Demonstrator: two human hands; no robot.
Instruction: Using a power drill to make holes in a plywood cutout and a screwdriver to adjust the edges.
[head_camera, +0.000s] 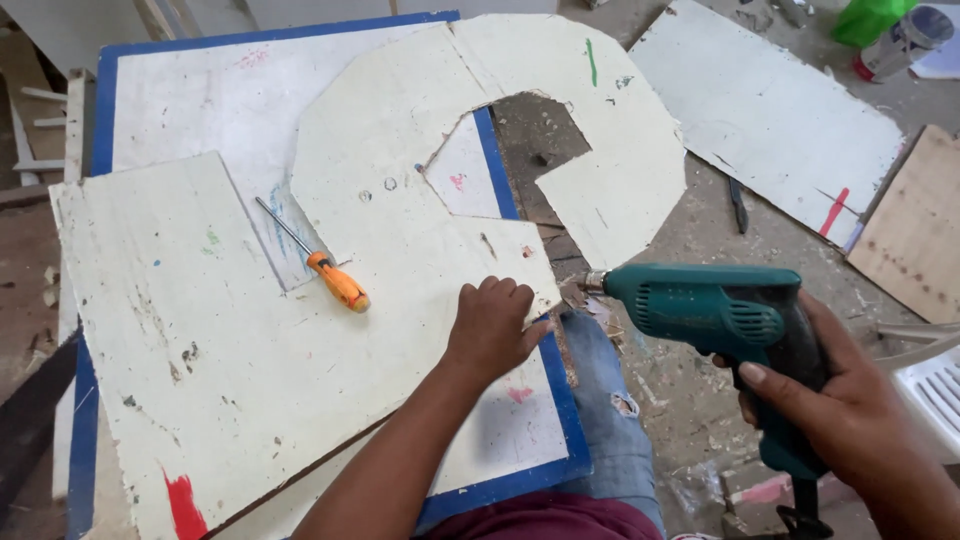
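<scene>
My left hand (492, 325) rests knuckles-up on a large cream-painted board cut into a curved, hooked shape (400, 230), pressing near its pointed lower-right corner. My right hand (835, 405) grips the handle of a green electric drill (715, 310), held level to the right of the board with its chuck pointing left at the board's edge. An orange-handled screwdriver (325, 265) lies on the board, left of my left hand.
The cut board lies on a white panel with a blue border (100, 110). More white and plywood sheets (770, 110) lie on the dusty floor at the right, with a dark tool (738, 205), a can (900, 40), and a white plastic chair (935, 385).
</scene>
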